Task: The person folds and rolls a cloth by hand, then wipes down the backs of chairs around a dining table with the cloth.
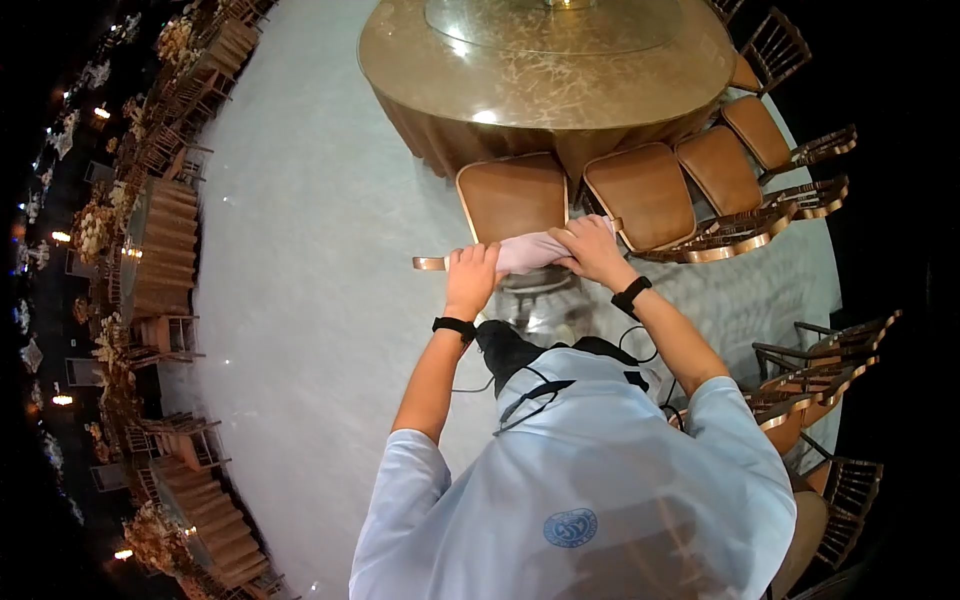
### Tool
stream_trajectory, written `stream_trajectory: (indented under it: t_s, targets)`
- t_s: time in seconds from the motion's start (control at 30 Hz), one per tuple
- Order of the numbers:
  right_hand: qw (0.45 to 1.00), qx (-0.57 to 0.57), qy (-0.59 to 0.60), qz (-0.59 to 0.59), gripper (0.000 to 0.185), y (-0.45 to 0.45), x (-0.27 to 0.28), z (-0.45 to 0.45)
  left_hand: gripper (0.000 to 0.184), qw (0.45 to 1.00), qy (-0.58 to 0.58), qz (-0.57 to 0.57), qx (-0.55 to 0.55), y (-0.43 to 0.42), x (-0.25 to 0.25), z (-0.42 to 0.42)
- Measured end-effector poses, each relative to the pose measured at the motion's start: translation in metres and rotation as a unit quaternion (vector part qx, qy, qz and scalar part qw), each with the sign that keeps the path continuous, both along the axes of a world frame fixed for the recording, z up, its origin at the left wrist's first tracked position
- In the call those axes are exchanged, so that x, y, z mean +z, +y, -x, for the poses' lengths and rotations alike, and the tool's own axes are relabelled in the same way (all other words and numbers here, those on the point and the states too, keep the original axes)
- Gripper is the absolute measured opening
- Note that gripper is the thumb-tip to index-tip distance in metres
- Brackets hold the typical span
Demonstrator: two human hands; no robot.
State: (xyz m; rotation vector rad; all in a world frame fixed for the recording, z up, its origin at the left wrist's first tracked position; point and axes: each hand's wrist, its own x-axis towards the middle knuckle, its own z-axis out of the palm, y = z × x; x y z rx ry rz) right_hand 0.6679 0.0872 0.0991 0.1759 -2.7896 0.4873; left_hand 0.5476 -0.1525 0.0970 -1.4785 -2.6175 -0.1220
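Left hand (pixel 472 277) and right hand (pixel 593 250) grip the pale pink cloth (pixel 530 252) over the top rail (pixel 430 264) of the brown-seated chair (pixel 512 196), middle covered, left end exposed; handling appears under way, completed and remaining portions not determinable.

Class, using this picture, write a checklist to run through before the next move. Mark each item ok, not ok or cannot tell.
1. Left hand on the cloth at the chair back: ok.
2. Right hand with fingers on the cloth: ok.
3. Cloth smooth: not ok, it is bunched and creased.
4. Cloth touching the chair back all along underneath: cannot tell, hidden from above.
5. Cords away from both hands: ok, they hang near the waist.
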Motion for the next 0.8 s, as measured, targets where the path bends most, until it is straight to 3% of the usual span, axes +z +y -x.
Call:
stream_trajectory:
  t_s: [0.17, 0.4, 0.5, 0.67, 0.8]
  targets:
    - [0.998, -0.015, 0.054, 0.004, 0.054, -0.004, 0.003, -0.004, 0.051, 1.0, -0.004, 0.001, 0.01, 0.001, 0.0, -0.002]
    - [0.998, -0.033, 0.055, -0.019, 0.055, -0.018, 0.005, -0.004, 0.049, 0.999, -0.034, 0.009, -0.015, -0.003, 0.0, 0.003]
    - [0.996, -0.048, 0.062, -0.031, 0.052, -0.024, 0.005, -0.002, 0.05, 0.998, 0.002, -0.038, -0.04, -0.003, -0.003, 0.004]
    - [0.999, -0.045, 0.005, -0.016, 0.046, -0.038, 0.01, 0.005, 0.051, 0.998, -0.056, 0.01, -0.019, -0.002, 0.0, 0.003]
    - [0.999, -0.032, 0.023, -0.004, 0.044, -0.038, 0.007, 0.01, 0.051, 1.0, -0.023, 0.005, -0.019, -0.001, 0.004, 0.001]
